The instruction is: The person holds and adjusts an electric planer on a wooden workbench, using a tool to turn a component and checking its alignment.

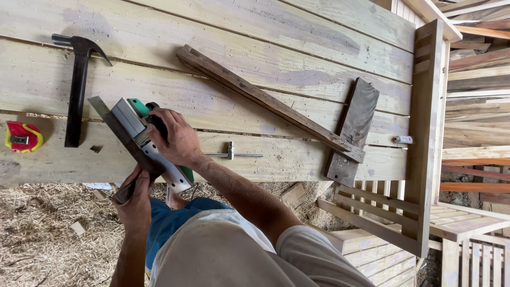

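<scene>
My right hand [178, 139] grips the black handle of a green and silver electric planer [139, 130] at the near edge of the plank workbench [297, 58]. The planer rests on a dark narrow wood strip [121, 137] that runs diagonally off the bench edge. My left hand [135, 204] is closed around the near end of that strip, below the bench edge.
A black claw hammer [77, 87] and a red and yellow tape measure [22, 137] lie at the left. A long dark slat [265, 101], a short board [351, 130] and a metal T-shaped key [232, 154] lie to the right. Slatted wooden frames [425, 138] stand right. Straw [48, 234] covers the floor.
</scene>
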